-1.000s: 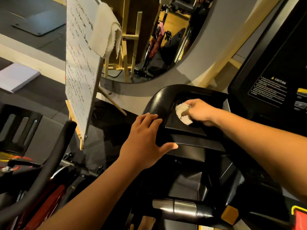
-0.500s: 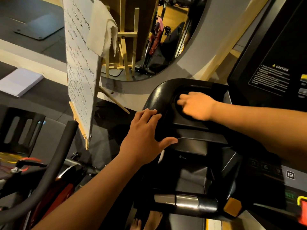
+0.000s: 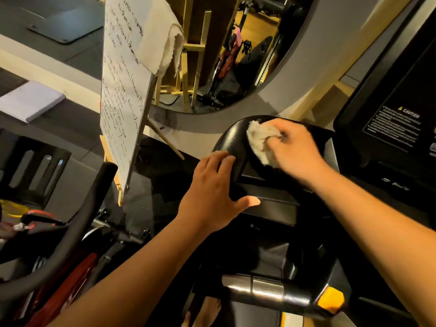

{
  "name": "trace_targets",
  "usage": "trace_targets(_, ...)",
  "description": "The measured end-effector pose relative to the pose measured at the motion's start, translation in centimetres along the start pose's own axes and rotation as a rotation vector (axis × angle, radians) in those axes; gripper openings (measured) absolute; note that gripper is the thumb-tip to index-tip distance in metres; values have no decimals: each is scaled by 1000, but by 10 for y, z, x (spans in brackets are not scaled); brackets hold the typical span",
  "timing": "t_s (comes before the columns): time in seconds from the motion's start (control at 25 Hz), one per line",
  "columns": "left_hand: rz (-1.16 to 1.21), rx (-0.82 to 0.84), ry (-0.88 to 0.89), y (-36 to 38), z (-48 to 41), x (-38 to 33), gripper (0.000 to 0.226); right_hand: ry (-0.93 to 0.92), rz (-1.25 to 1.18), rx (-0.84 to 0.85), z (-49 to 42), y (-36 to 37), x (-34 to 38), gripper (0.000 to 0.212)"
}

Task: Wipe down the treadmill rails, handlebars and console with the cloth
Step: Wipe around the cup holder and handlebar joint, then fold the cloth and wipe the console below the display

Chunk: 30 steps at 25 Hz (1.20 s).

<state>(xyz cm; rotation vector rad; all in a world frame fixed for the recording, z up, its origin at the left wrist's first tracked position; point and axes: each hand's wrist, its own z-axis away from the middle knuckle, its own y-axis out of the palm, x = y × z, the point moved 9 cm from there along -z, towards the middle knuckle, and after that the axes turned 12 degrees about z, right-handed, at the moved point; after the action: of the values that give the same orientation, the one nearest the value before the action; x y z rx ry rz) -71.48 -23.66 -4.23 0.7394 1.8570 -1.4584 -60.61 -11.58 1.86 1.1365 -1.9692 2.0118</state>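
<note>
Left hand flat and palm down, fingers straight and close together, thumb splayed out to the right, right hand just ahead, fingers curled round a bunched cloth, left forearm stretched forward, right forearm angling in leftward
</note>
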Motion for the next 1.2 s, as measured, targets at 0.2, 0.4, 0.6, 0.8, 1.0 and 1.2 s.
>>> trace_targets(0.2, -40, -207, 48, -18, 8, -7, 109, -515, 717, 131, -14, 62, 29, 37)
trace_targets(0.4, -40, -199, 42, -19, 4, -3, 116, 213, 800, -13, -75, -35, -109, 33)
trace_targets(0.6, 1, -204, 54, -17, 4, -3, 122, -182, 531, -6, -9, 48, 14, 32)
trace_targets(0.8, 33, -213, 259, -19, 12, -19, 95, -494, 473, 161, 84, 69, 65, 37)
trace_targets(1.0, 62, -183, 310, -20, 16, -26, 104, -342, 650, 162, 99, 4, -2, 27)
trace_targets(1.2, -54, -133, 328, -12, 12, -26, 82, -41, 552, -34, 125, -39, -29, 17)
